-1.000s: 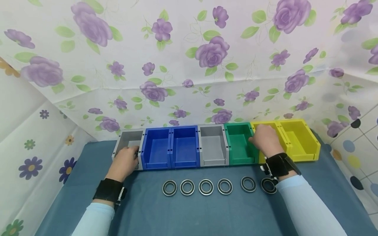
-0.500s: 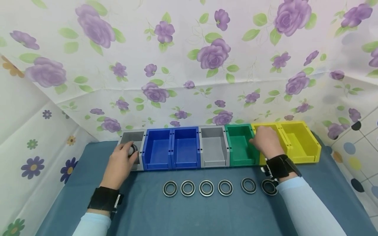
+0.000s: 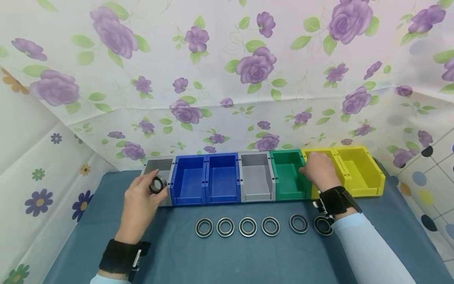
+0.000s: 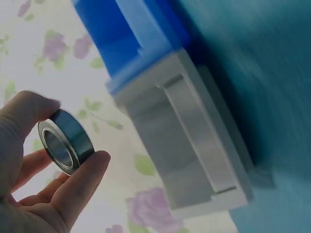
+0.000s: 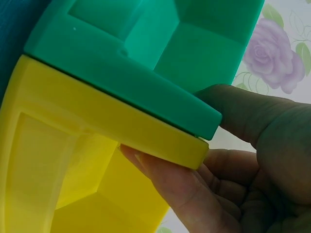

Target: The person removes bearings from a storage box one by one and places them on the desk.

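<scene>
My left hand (image 3: 140, 203) pinches a ball bearing (image 3: 158, 184) between thumb and fingers, raised in front of the leftmost grey bin (image 3: 161, 165). In the left wrist view, the bearing (image 4: 77, 133) shows its shiny steel rim and open bore, tilted on edge. My right hand (image 3: 320, 167) is at the joint between the green bin (image 3: 289, 157) and the nearer yellow bin (image 3: 313, 191). Seen from the right wrist, the thumb lies on the green wall (image 5: 165, 97) and fingers press the yellow wall (image 5: 160, 150), gripping both together.
Two blue bins (image 3: 189, 159), a second grey bin (image 3: 254, 157) and another yellow bin (image 3: 365, 179) complete the row against the flowered cloth backdrop (image 3: 213, 79). Several larger bearings (image 3: 248, 219) lie in a line on the blue tablecloth (image 3: 227, 260) before the bins.
My left hand has come up out of the leftmost grey bin with the bearing and drawn back slightly toward me. My right hand has stayed in place.
</scene>
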A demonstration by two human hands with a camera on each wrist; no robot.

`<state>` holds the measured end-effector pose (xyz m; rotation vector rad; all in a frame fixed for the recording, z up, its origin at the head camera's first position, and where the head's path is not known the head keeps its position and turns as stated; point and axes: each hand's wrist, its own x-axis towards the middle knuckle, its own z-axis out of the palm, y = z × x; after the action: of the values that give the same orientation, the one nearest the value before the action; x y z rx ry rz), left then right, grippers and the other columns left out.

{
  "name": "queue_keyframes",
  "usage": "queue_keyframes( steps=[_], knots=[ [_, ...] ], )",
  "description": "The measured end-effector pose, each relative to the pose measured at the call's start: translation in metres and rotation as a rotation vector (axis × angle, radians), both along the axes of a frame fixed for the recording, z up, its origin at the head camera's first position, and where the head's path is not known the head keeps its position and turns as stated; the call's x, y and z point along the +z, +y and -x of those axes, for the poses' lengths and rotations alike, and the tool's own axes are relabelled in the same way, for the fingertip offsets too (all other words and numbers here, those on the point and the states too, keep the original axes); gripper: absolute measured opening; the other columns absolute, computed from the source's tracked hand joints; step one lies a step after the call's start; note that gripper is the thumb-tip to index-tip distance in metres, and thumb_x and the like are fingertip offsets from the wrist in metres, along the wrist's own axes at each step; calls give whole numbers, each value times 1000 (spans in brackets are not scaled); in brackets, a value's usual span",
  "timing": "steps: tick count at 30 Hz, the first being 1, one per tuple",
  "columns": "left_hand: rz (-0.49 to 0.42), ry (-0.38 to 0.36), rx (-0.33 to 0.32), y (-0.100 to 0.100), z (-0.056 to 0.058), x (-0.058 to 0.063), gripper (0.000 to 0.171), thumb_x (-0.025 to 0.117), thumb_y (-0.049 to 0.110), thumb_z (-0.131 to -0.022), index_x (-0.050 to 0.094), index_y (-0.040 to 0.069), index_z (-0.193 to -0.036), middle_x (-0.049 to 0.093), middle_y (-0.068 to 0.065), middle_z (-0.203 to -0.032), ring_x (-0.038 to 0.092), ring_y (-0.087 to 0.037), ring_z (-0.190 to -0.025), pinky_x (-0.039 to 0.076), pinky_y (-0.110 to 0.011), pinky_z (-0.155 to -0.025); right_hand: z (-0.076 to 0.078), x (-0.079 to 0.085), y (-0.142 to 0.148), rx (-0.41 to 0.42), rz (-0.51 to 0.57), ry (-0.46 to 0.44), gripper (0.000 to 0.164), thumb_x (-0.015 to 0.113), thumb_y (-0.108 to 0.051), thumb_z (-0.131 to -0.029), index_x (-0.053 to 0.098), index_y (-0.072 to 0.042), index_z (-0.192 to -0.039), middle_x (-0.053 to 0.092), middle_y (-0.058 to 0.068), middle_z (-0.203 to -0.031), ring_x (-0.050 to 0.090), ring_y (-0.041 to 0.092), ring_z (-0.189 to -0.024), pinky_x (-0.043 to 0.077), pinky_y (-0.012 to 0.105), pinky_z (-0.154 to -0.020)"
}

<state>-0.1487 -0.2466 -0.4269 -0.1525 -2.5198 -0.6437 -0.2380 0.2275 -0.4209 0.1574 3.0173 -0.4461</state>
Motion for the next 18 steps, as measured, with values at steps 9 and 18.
queue_keyframes(
  steps=[9, 18],
  knots=[
    [-49, 50, -83, 20, -17, 12, 53, 78, 15, -71, 60, 7, -120, 53, -7, -116, 60, -21, -94, 51, -32, -69, 0, 0, 0, -7, -10, -3, 32, 68, -26, -84, 58, 3, -90, 50, 11, -66, 48, 23, -55, 39, 31, -49],
    [-62, 62, -107, 31, -32, 14, 49, 81, 14, -67, 65, 11, -113, 55, -5, -112, 58, -18, -97, 49, -29, -71, 1, 0, 0, -4, -8, 3, 34, 69, -26, -83, 58, 5, -94, 50, 11, -67, 48, 23, -56, 39, 31, -49]
  ],
)
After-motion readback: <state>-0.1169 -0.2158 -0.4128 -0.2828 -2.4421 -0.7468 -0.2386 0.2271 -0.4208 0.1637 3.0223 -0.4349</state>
